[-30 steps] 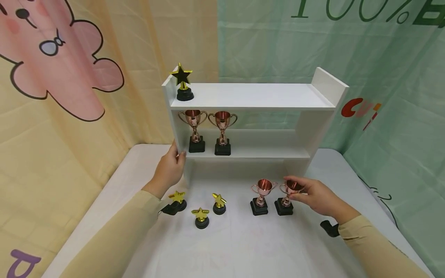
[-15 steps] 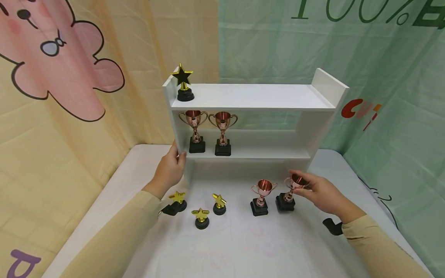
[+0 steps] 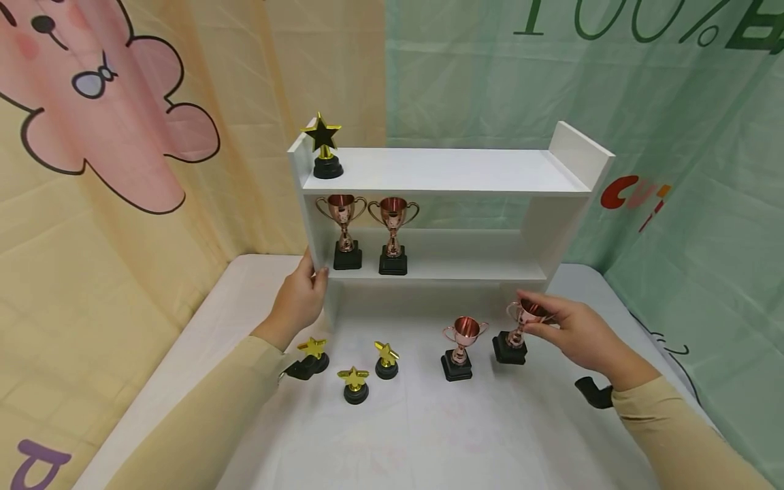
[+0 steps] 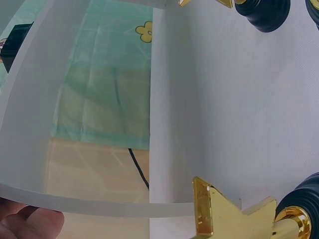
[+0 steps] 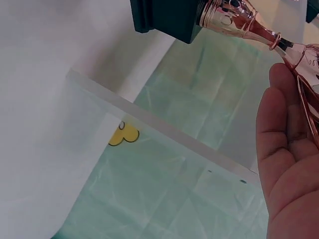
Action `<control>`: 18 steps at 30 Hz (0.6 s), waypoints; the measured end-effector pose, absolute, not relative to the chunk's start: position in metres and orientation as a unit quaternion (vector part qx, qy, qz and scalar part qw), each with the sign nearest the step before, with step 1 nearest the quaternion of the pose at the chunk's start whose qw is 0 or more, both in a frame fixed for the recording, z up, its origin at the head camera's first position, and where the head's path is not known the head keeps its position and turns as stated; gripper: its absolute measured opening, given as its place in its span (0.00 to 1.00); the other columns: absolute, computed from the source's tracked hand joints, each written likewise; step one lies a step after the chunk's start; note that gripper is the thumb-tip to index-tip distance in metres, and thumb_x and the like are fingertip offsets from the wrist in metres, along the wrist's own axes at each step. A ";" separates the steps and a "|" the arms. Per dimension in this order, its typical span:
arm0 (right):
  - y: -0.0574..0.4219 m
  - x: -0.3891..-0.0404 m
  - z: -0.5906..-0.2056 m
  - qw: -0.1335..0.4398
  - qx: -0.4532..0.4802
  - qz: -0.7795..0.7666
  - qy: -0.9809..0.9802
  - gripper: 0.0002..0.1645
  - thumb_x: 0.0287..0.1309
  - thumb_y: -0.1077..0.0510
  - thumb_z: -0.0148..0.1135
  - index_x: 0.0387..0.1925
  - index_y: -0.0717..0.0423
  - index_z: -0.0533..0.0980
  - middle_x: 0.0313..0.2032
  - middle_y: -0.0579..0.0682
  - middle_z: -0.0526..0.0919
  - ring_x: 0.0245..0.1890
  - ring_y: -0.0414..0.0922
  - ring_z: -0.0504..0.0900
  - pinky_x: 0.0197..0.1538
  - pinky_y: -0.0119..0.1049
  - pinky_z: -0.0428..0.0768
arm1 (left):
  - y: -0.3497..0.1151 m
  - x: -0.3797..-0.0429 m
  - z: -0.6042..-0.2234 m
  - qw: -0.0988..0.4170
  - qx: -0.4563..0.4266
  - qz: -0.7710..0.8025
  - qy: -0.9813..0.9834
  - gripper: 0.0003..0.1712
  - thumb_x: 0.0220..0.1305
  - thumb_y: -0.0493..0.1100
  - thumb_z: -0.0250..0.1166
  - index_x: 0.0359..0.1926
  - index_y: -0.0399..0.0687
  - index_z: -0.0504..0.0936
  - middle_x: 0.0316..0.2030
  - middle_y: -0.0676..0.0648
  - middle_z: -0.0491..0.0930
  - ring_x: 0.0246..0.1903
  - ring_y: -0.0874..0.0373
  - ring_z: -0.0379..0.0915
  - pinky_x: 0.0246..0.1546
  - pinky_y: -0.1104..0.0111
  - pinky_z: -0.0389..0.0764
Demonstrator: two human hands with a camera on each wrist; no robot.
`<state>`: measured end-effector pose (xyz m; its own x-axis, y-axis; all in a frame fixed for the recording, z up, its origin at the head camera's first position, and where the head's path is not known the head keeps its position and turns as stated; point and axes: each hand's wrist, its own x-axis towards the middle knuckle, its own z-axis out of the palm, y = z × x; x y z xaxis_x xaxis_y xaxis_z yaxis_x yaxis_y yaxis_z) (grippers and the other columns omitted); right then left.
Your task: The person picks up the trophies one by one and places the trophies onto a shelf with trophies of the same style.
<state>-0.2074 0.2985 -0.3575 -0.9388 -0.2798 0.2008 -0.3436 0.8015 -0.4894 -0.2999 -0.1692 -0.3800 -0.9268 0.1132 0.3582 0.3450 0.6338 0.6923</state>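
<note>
My right hand [image 3: 576, 331] pinches a copper-coloured trophy cup [image 3: 510, 347] by its bowl. The cup tilts slightly, its black base [image 5: 172, 19] above the white surface in the right wrist view. A second copper trophy cup [image 3: 457, 366] stands upright to its left. My left hand [image 3: 297, 299] grips the left side panel of a white shelf unit [image 3: 444, 170]; in the left wrist view its fingers [image 4: 35, 223] show at the panel's edge. On the middle shelf stand two copper trophy cups, one at the left [image 3: 347, 255] and one beside it [image 3: 393, 260].
A star trophy [image 3: 327, 163] stands at the top shelf's left end. Three small gold star trophies, left [image 3: 314, 348], front [image 3: 354, 389] and right [image 3: 386, 366], stand on the white table [image 3: 404, 442]. Printed curtains [image 3: 465, 82] hang behind and at both sides.
My right hand has lifted the trophy cup off the table and moved it a little right and toward the shelf unit. My left hand stays on the panel.
</note>
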 end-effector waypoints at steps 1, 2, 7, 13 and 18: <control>0.299 -0.207 -0.356 0.063 0.166 0.266 -0.947 0.39 0.66 0.54 0.73 0.75 0.54 0.72 0.50 0.49 0.88 0.48 0.41 0.84 0.48 0.37 0.86 | -0.169 -0.300 -0.380 0.141 -0.128 -0.409 -0.893 0.37 0.84 0.45 0.49 0.86 0.55 0.46 0.77 0.35 0.66 0.72 0.36 0.69 0.64 0.40 0.78; 0.299 -0.207 -0.354 0.068 0.169 0.263 -0.947 0.39 0.66 0.53 0.73 0.75 0.54 0.72 0.51 0.49 0.88 0.48 0.39 0.84 0.47 0.35 0.85 | -0.169 -0.300 -0.380 0.141 -0.128 -0.409 -0.893 0.37 0.84 0.45 0.49 0.86 0.55 0.46 0.77 0.35 0.65 0.72 0.36 0.69 0.64 0.40 0.78; 0.299 -0.208 -0.346 0.092 0.177 0.243 -0.949 0.38 0.66 0.55 0.73 0.75 0.53 0.72 0.61 0.55 0.86 0.51 0.40 0.83 0.50 0.41 0.87 | -0.169 -0.300 -0.380 0.140 -0.127 -0.409 -0.893 0.37 0.84 0.45 0.49 0.86 0.55 0.45 0.77 0.35 0.65 0.72 0.36 0.69 0.64 0.40 0.77; 0.300 -0.210 -0.336 0.113 0.190 0.241 -0.945 0.37 0.65 0.55 0.73 0.74 0.54 0.73 0.64 0.59 0.84 0.51 0.33 0.81 0.49 0.29 0.84 | -0.169 -0.300 -0.381 0.137 -0.126 -0.410 -0.893 0.38 0.85 0.46 0.49 0.86 0.57 0.44 0.78 0.36 0.65 0.73 0.36 0.68 0.64 0.40 0.77; 0.301 -0.212 -0.328 0.130 0.209 0.253 -0.936 0.37 0.64 0.57 0.73 0.74 0.54 0.73 0.65 0.61 0.83 0.52 0.20 0.75 0.49 0.12 0.75 | -0.169 -0.300 -0.381 0.138 -0.127 -0.409 -0.893 0.38 0.85 0.45 0.48 0.86 0.58 0.44 0.78 0.36 0.64 0.72 0.36 0.69 0.64 0.39 0.77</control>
<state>-0.2121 0.3013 -0.3284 -0.8788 -0.3250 0.3495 -0.4567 0.7851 -0.4183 -0.3001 -0.1687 -0.3809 -0.9297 0.1143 0.3501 0.3397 0.6331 0.6955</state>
